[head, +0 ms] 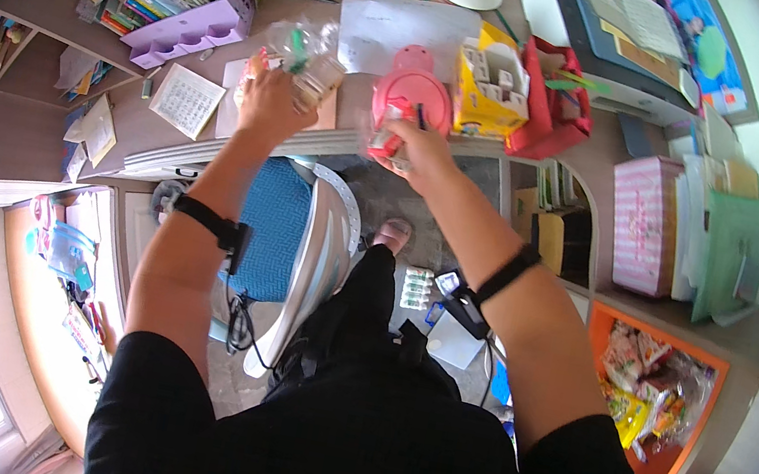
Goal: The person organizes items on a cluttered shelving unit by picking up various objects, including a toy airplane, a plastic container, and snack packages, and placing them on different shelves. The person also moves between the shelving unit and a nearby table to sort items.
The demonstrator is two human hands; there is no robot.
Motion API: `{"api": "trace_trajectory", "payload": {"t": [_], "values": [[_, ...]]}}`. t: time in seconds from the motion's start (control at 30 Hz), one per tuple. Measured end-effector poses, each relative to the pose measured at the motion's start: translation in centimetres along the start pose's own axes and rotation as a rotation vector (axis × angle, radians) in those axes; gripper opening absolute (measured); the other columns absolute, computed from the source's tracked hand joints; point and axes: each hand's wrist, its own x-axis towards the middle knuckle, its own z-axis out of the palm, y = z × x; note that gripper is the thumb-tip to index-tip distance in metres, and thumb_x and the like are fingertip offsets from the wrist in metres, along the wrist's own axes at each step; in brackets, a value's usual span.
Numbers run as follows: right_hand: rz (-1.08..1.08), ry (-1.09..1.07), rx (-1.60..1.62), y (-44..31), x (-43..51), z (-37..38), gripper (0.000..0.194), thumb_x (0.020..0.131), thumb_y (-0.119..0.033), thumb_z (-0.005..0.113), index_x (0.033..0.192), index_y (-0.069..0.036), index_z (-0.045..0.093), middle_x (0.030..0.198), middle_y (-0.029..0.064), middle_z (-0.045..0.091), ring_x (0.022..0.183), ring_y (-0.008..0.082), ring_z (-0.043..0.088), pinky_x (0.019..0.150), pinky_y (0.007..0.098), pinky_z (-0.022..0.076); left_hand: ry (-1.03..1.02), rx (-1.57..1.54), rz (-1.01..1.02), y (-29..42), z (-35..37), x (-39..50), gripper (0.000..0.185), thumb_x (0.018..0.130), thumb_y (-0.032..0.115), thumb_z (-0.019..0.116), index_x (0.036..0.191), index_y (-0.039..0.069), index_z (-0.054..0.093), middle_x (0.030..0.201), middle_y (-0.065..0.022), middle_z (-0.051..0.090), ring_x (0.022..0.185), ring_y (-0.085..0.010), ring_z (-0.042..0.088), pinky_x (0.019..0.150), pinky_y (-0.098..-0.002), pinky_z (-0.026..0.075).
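Note:
My left hand [268, 99] is over the desk, its fingers closed on a small red-and-white packet [255, 65]. Touching or just beyond those fingers is a clear plastic container [320, 78], and crumpled clear wrapping with a green piece [299, 44] lies behind it; blur hides the exact contact. In my right hand [419, 152] is a red-and-white wrapped packet [395, 114], held at the desk's front edge. Beneath and behind it sits a round pink lidded object [425, 97]. To its right stands an open yellow carton [493, 89] with several small white bottles inside.
Beside the carton is a red paper bag [553, 115], with a printer [609, 57] behind. A purple file rack [191, 32] and an open notebook [188, 100] are at left. A blue-seated chair [271, 225] stands below. An orange-edged drawer [681, 450] holds snack packets.

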Motion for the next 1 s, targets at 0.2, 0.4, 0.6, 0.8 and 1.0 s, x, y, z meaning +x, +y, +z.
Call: {"api": "trace_trajectory", "payload": {"t": [0.2,0.4,0.6,0.8,1.0], "values": [[-0.123,0.280,-0.141,5.6,11.5,4.6,0.035,0.083,-0.027,0.066,0.105,-0.004,0.054,0.097,0.0099,0.060,0.084,0.0226,0.062,0.062,0.0370,0.0551,-0.039,0.209,0.031,-2.8,4.7,0.5,0.054,0.062,0.039,0.074,0.103,0.009,0.056,0.105,-0.0079,0.050,0.107,-0.0275,0.046,0.097,-0.0436,0.033],[-0.410,0.312,-0.398,5.2,15.9,5.7,0.089,0.079,-0.055,0.065,0.135,0.003,0.030,0.132,0.0211,0.042,0.123,0.0303,0.041,0.101,0.0379,0.0332,-0.132,0.132,-0.090,-3.9,6.6,0.5,0.081,0.060,0.041,0.082,0.127,0.014,0.046,0.134,-0.0155,0.033,0.129,-0.0360,0.030,0.104,-0.0517,0.028],[-0.199,0.086,-0.240,3.2,13.5,4.4,0.093,0.089,-0.061,0.042,0.147,-0.002,0.001,0.154,0.0168,0.009,0.142,0.0265,0.010,0.113,0.0352,0.0122,-0.042,-0.041,-0.203,-4.5,6.2,-1.5,0.077,0.067,0.033,0.077,0.134,0.020,0.043,0.145,-0.0247,0.017,0.136,-0.0441,0.018,0.106,-0.0631,0.018],[-0.572,-0.046,-0.642,3.2,10.9,3.8,0.071,0.096,-0.043,0.042,0.139,0.010,0.022,0.143,0.0282,0.027,0.135,0.0306,0.027,0.109,0.0377,0.0221,0.032,-0.248,-0.163,-4.1,4.0,-2.4,0.072,0.068,0.031,0.075,0.131,0.009,0.047,0.145,-0.0307,0.018,0.131,-0.0480,0.026,0.105,-0.0505,0.031],[-0.742,-0.001,-0.644,2.6,5.4,-0.6,0.052,0.093,-0.023,0.055,0.134,0.003,0.037,0.134,0.0205,0.044,0.126,0.0259,0.043,0.098,0.0330,0.0404,-0.529,0.104,-0.009,2.2,-3.9,-1.2,0.059,0.081,0.046,0.060,0.121,0.003,0.054,0.104,-0.0191,0.065,0.098,-0.0350,0.062,0.083,-0.0446,0.049]]}}
